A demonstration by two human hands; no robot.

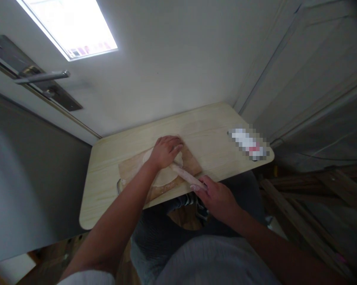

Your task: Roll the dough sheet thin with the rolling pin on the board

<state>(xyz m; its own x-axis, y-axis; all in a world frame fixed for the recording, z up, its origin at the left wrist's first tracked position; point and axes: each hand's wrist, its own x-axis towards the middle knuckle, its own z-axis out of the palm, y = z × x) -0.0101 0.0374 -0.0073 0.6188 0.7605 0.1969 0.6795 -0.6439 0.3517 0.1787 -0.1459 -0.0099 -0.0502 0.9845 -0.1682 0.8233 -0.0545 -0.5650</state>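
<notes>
My right hand is wrapped round the near end of a pale wooden rolling pin. The pin slants up and left, and its far end rests on a flat round sheet of dough. Over the far part of the dough lies my left hand, its fingers stretched out to the right and the thumb a little apart. My left palm and forearm hide some of the dough. Beneath it is a wooden cutting board with a metal handle at its left corner.
The board lies on a small light wood table with rounded corners, pushed against a white door. A blurred-out white item lies at the table's right end. The door handle juts out at upper left; wooden planks stand at right.
</notes>
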